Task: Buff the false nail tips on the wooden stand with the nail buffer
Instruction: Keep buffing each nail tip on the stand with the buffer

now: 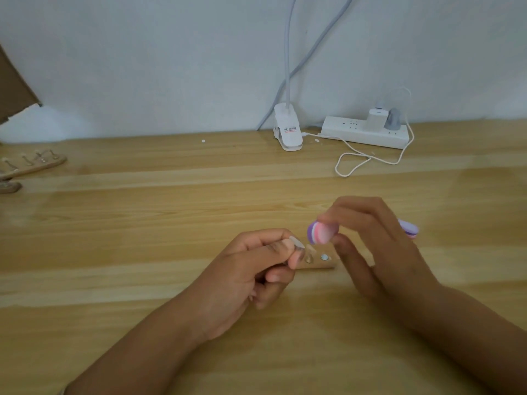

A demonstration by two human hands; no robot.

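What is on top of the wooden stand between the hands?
On the stand two small mounts show: a shiny disc and a duller one. The left hand, pinching a nail tip, covers the stand's left part.

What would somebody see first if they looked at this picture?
Probably the two hands in the middle of the wooden table. The right hand holds a nail buffer with purple and pink stripes, and the left hand pinches a pale false nail tip just beside it, over a small wooden stand. At the back, by the wall, sit a white lamp clip and a white power strip.
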